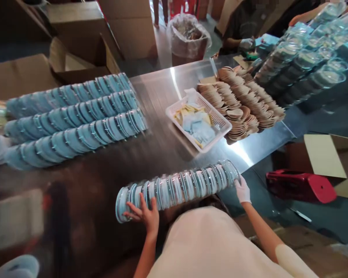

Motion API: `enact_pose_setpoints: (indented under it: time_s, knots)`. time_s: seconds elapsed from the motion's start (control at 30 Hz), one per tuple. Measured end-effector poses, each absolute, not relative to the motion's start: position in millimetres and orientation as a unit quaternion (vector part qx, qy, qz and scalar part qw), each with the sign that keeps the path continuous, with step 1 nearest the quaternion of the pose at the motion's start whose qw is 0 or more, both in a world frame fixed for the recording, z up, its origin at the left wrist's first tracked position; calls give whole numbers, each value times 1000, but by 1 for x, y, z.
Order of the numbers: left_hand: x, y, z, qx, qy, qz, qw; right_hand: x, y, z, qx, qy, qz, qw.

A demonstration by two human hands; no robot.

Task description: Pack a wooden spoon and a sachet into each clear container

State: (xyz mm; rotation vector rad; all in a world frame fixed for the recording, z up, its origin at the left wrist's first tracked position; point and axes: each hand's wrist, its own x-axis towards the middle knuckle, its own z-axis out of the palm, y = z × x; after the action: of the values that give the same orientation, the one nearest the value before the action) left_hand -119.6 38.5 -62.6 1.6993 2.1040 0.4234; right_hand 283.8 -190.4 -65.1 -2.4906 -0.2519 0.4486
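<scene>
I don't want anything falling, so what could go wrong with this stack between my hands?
Your left hand is near one end of the stack of clear plastic containers and your gloved right hand at the other, so the middle might sag or separate. The stack looks near the white plastic basket; a swing could bump that.

held stack (176, 190): pale blue and white bands | three stacked rows (72, 114): pale blue, banded | basket (219, 119): off-white, perforated | packets (198, 125): pale blue, yellow | right hand (243, 189): gloved white | shirt (208, 243): cream
</scene>
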Motion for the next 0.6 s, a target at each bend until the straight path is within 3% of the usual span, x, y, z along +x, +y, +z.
enact_pose_setpoints:
  time_s: [0.4,0.6]
  knots:
    - [46,-64,-79,535,803,190,179,519,-232,-98,-867,-292,162,371]
    - [74,-76,-83,515,812,206,180,625,-129,-75,-871,-350,103,328]
